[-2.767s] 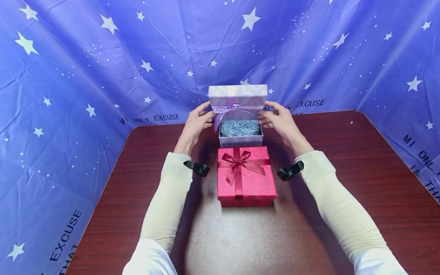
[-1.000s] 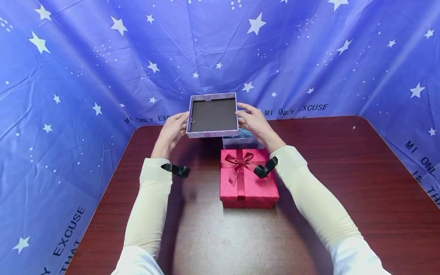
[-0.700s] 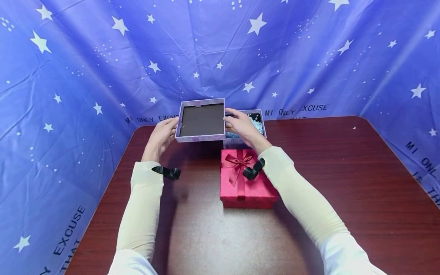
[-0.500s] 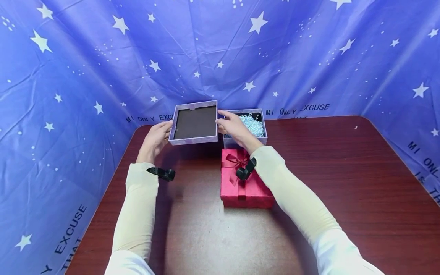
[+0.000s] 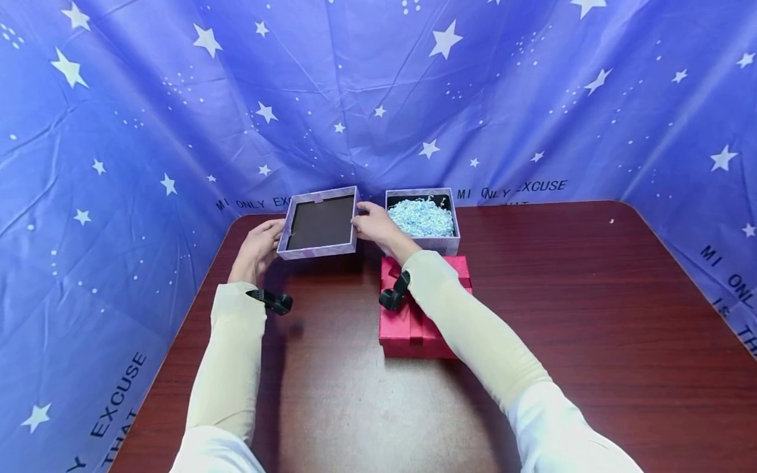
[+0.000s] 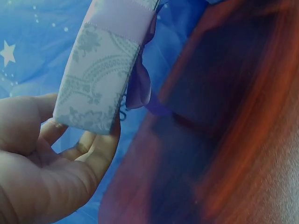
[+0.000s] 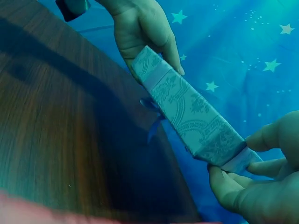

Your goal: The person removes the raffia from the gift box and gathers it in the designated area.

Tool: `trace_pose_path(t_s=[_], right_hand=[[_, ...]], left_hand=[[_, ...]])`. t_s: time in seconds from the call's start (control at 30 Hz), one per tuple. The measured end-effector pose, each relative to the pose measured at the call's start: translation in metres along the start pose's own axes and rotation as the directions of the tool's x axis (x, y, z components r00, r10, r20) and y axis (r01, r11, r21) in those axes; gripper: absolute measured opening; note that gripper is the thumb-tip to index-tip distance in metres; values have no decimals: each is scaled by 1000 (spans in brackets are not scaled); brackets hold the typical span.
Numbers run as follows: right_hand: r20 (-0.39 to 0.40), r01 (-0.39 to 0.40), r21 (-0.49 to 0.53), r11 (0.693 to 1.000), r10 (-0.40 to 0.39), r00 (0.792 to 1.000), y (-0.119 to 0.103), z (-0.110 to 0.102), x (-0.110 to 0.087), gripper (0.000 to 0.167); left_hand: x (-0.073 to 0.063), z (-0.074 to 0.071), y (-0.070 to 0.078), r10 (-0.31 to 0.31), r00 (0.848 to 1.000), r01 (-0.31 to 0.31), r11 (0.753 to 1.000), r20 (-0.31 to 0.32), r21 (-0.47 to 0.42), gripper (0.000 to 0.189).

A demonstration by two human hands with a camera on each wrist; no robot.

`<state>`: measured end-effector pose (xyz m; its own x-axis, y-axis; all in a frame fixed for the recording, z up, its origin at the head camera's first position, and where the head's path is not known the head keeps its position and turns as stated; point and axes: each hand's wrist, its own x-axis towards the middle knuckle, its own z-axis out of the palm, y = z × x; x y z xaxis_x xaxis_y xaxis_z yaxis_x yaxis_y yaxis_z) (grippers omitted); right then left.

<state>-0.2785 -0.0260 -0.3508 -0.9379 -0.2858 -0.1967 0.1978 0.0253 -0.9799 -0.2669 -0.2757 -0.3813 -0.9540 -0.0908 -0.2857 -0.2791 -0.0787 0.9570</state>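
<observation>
A lavender patterned box lid (image 5: 322,226) is tilted with its dark inner side facing up, raised over the back left of the table. My left hand (image 5: 257,249) grips its left side; in the left wrist view thumb and fingers hold a corner, and a purple ribbon (image 6: 139,88) hangs beneath. My right hand (image 5: 378,226) pinches the opposite side, as the right wrist view shows. To the right stands the lavender box base (image 5: 443,246), uncovered and filled with pale blue shredded paper (image 5: 421,218).
A red gift box (image 5: 396,338) with a dark red bow sits in front of the lavender base, partly hidden under the right forearm. The brown table (image 5: 591,315) meets a blue star-printed curtain (image 5: 331,85) at the back.
Both hands have lifted the lid off the lavender base, turned it inner side up, and carried it left and lower. The shredded paper has come into full view. The red box stays put.
</observation>
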Motion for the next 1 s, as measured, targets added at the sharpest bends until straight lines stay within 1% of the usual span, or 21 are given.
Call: trace_pose_path(t_s=[0.07,0.13,0.17,0.27,0.37,0.4,0.53,0.67,0.77,0.9,0.97,1.0], right_hand=[[-8,-9,-9,1000,9,1000,3,5,4,56],[-13,-22,-27,999,21,1000,5,10,3,57],[-11,-5,-25,1000,5,1000,12,10,12,56],[-29,-22,-61,998,20,999,22,15,23,54],[-44,-44,-72,996,41,998,29,19,29,50],[-57,-75,-92,993,70,996,24,22,23,48],[-82,-119,-151,981,107,991,24,24,19,44],[-80,-141,-217,966,126,989,25,26,21,41],[-71,-182,-236,955,170,983,27,29,28,38],[-76,-259,-248,934,247,966,31,34,42,39],[-65,-270,-250,930,262,963,55,30,74,46],[-49,-271,-243,931,268,962,72,27,95,50]], left_hand=[[2,-3,-3,-8,1000,9,1000,-19,20,32],[3,-5,-6,-16,999,17,999,-34,31,40],[3,-7,-7,-19,999,21,999,-41,39,42],[4,-8,-12,-32,998,36,998,-59,60,44],[5,-8,-17,-41,995,48,996,-87,79,43],[5,-8,-19,-44,994,52,996,-98,78,42],[7,-7,-26,-55,990,65,995,-131,77,40],[8,-5,-31,-57,987,72,992,-151,101,40],[9,-5,-33,-56,985,79,987,-164,137,40],[12,-5,-35,-64,984,93,981,-165,173,42],[13,-5,-36,-65,985,95,977,-160,189,43],[14,-5,-37,-67,985,97,978,-160,186,43]])
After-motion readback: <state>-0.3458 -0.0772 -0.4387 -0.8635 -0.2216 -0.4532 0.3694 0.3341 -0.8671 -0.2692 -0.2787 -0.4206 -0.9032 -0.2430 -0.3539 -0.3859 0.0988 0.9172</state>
